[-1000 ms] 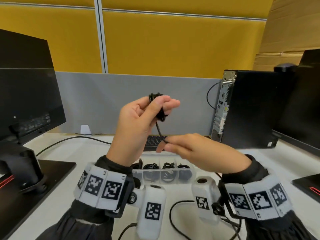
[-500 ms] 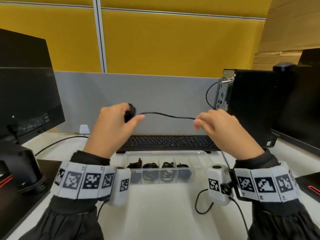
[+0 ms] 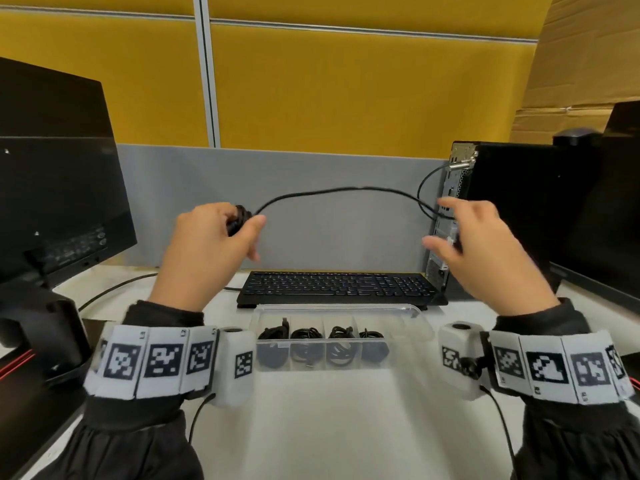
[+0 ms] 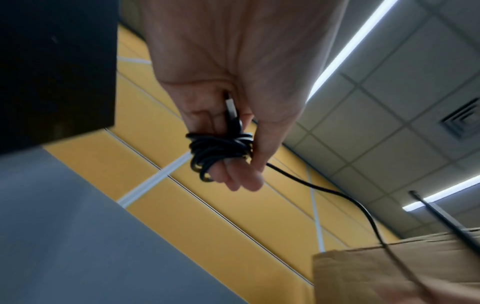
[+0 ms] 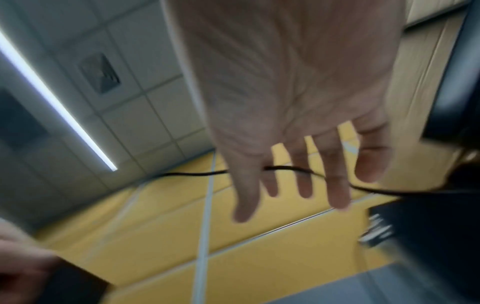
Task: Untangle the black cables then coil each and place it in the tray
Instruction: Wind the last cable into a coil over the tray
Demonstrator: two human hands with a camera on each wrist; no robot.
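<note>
Even, bright office light in the head view, soft shadows on the desk (image 3: 346,427), straight lines bowing at the edges. Left wrist view: ceiling light strips (image 4: 363,47) glaring white, the cardboard at the bottom right corner smeared. Right wrist view is blurrier, the right hand (image 5: 298,102) streaked, corners all motion smear.

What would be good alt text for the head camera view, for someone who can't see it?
A person's left hand holds a partly coiled black cable whose loose end arcs across to the open right hand, both raised above a desk. Below them a clear tray holds four coiled black cables, with a keyboard behind it.
</note>
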